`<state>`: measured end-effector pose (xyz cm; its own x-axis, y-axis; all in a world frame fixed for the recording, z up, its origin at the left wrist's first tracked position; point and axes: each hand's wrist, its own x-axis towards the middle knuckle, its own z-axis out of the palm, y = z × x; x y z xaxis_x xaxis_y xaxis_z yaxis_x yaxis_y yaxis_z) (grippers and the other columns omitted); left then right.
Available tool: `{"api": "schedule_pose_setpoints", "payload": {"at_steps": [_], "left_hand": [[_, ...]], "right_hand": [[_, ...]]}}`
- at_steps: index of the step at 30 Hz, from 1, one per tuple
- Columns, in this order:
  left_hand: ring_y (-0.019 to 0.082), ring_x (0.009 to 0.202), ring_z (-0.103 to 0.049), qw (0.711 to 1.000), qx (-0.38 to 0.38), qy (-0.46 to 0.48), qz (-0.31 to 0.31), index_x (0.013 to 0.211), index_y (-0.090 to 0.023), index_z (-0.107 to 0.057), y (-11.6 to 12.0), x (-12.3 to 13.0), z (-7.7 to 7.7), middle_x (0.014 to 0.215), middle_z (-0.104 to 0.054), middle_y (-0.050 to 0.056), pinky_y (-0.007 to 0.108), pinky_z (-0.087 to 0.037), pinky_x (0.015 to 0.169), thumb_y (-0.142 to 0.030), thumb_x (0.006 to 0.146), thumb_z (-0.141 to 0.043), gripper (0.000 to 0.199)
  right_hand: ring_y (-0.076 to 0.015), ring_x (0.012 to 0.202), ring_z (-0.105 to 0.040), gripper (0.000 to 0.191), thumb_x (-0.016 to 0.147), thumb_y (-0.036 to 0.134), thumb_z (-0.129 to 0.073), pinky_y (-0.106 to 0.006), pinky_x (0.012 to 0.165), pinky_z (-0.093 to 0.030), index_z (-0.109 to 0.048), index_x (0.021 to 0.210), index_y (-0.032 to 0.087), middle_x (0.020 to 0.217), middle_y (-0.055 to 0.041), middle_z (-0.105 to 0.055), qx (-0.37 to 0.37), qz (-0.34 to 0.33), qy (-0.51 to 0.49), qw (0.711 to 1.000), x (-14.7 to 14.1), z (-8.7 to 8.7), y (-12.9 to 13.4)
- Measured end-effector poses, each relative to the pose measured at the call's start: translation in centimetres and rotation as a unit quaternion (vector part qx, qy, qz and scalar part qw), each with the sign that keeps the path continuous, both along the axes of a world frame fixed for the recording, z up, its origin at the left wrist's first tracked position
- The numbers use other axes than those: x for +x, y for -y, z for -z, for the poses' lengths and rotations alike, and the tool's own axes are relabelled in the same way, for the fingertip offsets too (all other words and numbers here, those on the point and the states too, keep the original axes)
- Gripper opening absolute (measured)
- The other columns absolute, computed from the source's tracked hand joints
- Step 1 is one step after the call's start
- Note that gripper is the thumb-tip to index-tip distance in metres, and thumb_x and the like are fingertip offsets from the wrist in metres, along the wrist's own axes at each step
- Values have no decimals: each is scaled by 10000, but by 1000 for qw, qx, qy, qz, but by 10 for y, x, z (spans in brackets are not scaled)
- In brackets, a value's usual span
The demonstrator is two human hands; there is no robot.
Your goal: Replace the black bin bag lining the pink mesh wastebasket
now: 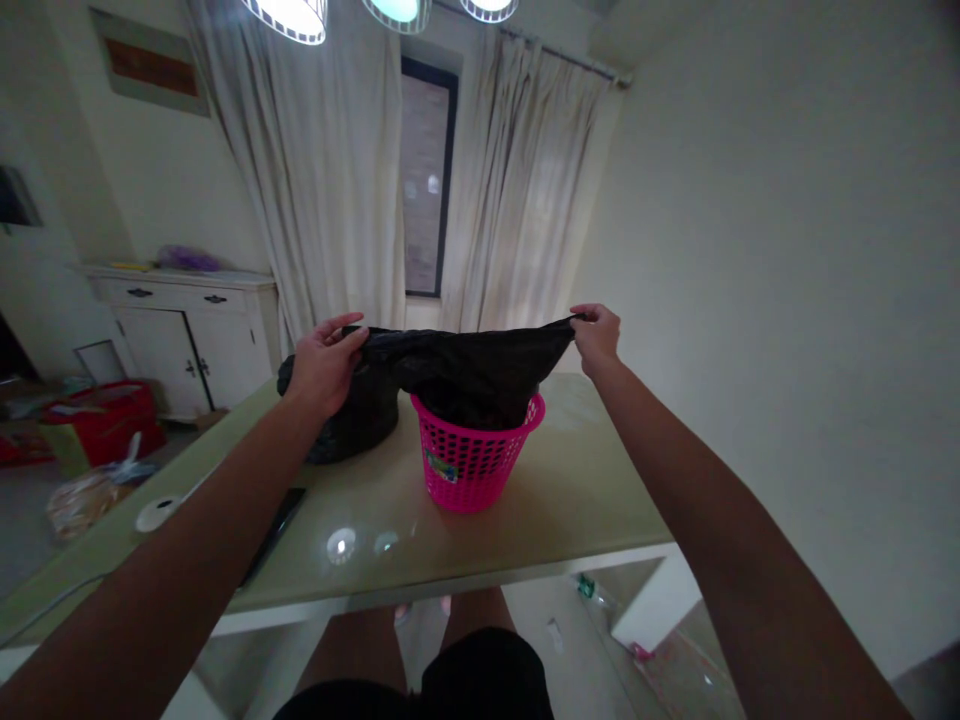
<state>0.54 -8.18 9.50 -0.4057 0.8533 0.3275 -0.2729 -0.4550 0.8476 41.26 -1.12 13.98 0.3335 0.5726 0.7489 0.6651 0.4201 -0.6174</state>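
A pink perforated basket (472,465) with a small label stands upright on the pale green table. The lower part of a black plastic bag (480,370) sits inside it, and the bag's top edge is stretched wide above the rim. My left hand (328,365) pinches the left end of that edge, while my right hand (597,338) pinches the right end. Behind my left hand, a dark bundle (356,425) rests on the table, left of the basket.
The glossy table (570,500) has a dark flat object (276,530) and a white round item (157,513) at its left. A white cabinet (187,340) and red bags (112,420) stand beyond. A bottle (592,590) lies on the floor.
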Motion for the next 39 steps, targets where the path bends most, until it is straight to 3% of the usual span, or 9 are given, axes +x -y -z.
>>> {"api": "schedule_pose_setpoints", "payload": {"at_steps": [6,12,16,20,24,27,31,35,39], "left_hand": [[215,850,-635,939,127,-297,-118,904,-230,-819,21,12,-49,893,-635,34,312,-586,833,-54,689,-842,278],[184,823,-663,944,164,-283,34,1070,-202,-817,42,63,-85,935,-683,27,334,-562,807,-170,800,-871,277],[144,879,-662,938,222,-266,7,1160,-188,-775,40,55,-101,1021,-703,14,289,-515,798,-427,847,-937,426],[126,919,-617,931,272,-224,-92,1259,-238,-714,29,26,-87,1157,-716,5,316,-554,880,-619,840,-939,609],[324,1357,-661,947,206,-229,87,1418,-251,-655,13,44,-40,1412,-711,114,437,-573,1086,-661,557,-1071,1040],[407,1371,-685,938,166,-217,214,1291,-191,-738,3,80,-12,1321,-784,151,519,-566,1165,-613,591,-1065,881],[357,1247,-758,965,134,-64,216,1104,-189,-777,-7,100,-10,1165,-841,92,513,-562,1192,-494,679,-993,566],[330,1236,-769,960,103,65,254,1027,-171,-775,-10,85,-22,1130,-848,113,468,-593,1164,-437,781,-840,368],[317,1145,-793,959,61,125,246,922,-189,-722,-6,75,-25,995,-832,105,448,-640,1080,-400,840,-743,227]], "right_hand": [[-289,1231,-559,319,902,27,-699,-487,1144,-405,-836,1182,95,1383,-221,-635,25,72,106,991,-21,-10,34],[-365,1449,-568,866,778,578,-998,-530,1223,-465,-661,1508,255,1520,-127,-644,83,-267,319,906,-134,-5,62],[-300,1155,-715,495,950,554,-843,-427,1048,-541,-740,1279,199,1169,-80,-772,22,-349,278,895,-165,-11,60],[-228,938,-699,387,1063,549,-693,-348,909,-527,-749,948,183,858,-23,-701,3,-318,193,928,-155,-28,46],[-206,916,-668,391,1029,560,-753,-341,894,-541,-748,952,176,845,-13,-679,-5,-312,164,936,-168,-42,48],[-230,1032,-681,397,953,530,-854,-378,995,-568,-774,1079,162,996,-34,-715,-10,-359,223,906,-182,-54,55],[-368,1473,-562,863,727,613,-1008,-548,1294,-442,-720,1444,230,1504,-109,-641,-52,-348,351,868,-149,-74,53],[-506,1663,-334,1223,594,707,-1037,-747,1364,-257,-584,1642,268,1759,-175,-457,-140,-158,349,913,-63,-77,39],[-468,1499,-577,1086,739,708,-946,-669,1243,-482,-596,1630,195,1648,-255,-596,-299,-180,250,903,1,-47,31]]}}
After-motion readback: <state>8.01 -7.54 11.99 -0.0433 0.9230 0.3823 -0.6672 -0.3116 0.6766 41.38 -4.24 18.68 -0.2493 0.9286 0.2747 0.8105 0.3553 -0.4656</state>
